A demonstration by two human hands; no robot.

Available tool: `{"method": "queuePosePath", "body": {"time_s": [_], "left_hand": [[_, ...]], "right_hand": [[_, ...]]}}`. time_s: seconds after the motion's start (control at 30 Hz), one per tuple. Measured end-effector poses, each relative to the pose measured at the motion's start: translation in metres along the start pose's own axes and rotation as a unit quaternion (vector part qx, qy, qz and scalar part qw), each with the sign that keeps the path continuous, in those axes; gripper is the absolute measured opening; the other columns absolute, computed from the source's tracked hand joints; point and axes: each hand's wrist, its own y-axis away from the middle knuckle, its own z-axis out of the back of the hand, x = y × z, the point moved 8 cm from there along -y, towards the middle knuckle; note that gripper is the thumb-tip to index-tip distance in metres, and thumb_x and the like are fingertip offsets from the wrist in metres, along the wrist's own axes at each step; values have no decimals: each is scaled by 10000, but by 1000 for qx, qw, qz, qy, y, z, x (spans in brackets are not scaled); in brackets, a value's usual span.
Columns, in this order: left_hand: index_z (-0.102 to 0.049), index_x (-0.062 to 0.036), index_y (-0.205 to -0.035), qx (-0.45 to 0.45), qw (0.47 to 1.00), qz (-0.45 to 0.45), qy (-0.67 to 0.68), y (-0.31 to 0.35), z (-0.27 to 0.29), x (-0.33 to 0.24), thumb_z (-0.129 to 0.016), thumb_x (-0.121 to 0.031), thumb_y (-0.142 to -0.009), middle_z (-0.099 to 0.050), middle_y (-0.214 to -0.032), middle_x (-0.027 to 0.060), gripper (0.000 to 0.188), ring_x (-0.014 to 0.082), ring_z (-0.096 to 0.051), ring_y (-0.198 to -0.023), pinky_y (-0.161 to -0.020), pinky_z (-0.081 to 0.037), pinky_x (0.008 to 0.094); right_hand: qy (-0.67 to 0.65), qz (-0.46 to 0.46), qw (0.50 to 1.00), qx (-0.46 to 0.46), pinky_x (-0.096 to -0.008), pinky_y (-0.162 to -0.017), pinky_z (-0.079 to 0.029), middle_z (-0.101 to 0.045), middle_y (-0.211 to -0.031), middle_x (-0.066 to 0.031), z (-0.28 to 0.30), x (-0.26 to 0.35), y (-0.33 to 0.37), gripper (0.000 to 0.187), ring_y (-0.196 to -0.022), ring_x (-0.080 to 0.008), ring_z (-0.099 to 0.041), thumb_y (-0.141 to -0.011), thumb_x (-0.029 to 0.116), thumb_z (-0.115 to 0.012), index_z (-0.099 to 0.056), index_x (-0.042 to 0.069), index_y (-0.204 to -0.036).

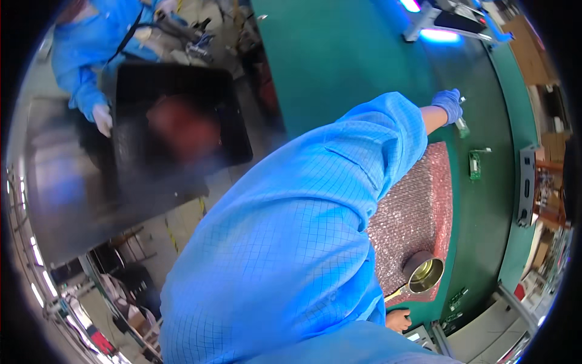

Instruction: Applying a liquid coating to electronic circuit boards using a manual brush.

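Note:
My left arm in a blue gridded sleeve stretches across the green table. Its blue-gloved left hand (447, 105) is closed around one end of a small green circuit board (462, 128). Another green circuit board (474, 165) lies on the table just beyond that hand. Close to my body, my bare right hand (398, 320) shows only in part, its fingers curled. What it holds, if anything, is hidden. Beside it a small metal pan (417, 285) with yellowish liquid stands on a pinkish sheet of bubble wrap (412, 212), its handle pointing toward this hand.
More small green boards (458, 299) lie near the table's lower right. A grey box-shaped device (526, 187) stands at the right edge. A stand with bright lights (445, 24) is at the far end. At left, a co-worker in blue holds a blurred black tray (182, 79).

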Motion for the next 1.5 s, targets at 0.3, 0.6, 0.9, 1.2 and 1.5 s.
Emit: {"method": "queuePosePath", "body": {"time_s": [0.3,0.6,0.9,1.2,1.5], "left_hand": [[-398,-46,-871,-38,731,215,647,39,13,104,-654,32,-653,-570,-831,197,345,326,-636,-684,-474,-559,374],[-431,-30,-804,-92,779,120,609,80,50,130,-749,-112,-597,-565,-722,148,388,245,-606,-595,-494,-537,357],[-510,23,-803,-57,913,79,397,113,133,154,-708,-269,-668,-597,-770,152,378,181,-609,-649,-556,-534,298],[-570,-66,-886,-33,992,-112,49,163,123,119,-577,-389,-735,-609,-880,175,356,335,-584,-827,-753,-461,412],[-522,-77,-956,-530,844,-31,-71,218,341,309,-514,-254,-754,-538,-924,158,269,330,-500,-907,-814,-404,426]], "right_hand": [[-122,125,983,-48,-505,-743,-431,-564,-967,-194,-94,-57,-79,420,-886,-362,-547,-762,428,-537,-578,69,-977],[-341,154,905,202,-406,-597,-403,-513,-768,-132,-111,-53,-93,347,-689,-257,-488,-739,343,-560,-567,11,-839],[-248,225,932,138,-405,-644,-437,-601,-743,-176,-34,-100,-39,383,-649,-265,-546,-738,278,-563,-570,-93,-837],[-337,152,929,-14,-376,-792,-428,-581,-915,-197,121,-49,20,273,-864,-310,-550,-769,158,-535,-572,-67,-920],[-589,405,698,-49,-289,-714,-450,-561,-879,-97,254,133,150,118,-789,-183,-551,-807,1,-490,-552,-28,-903]]}}
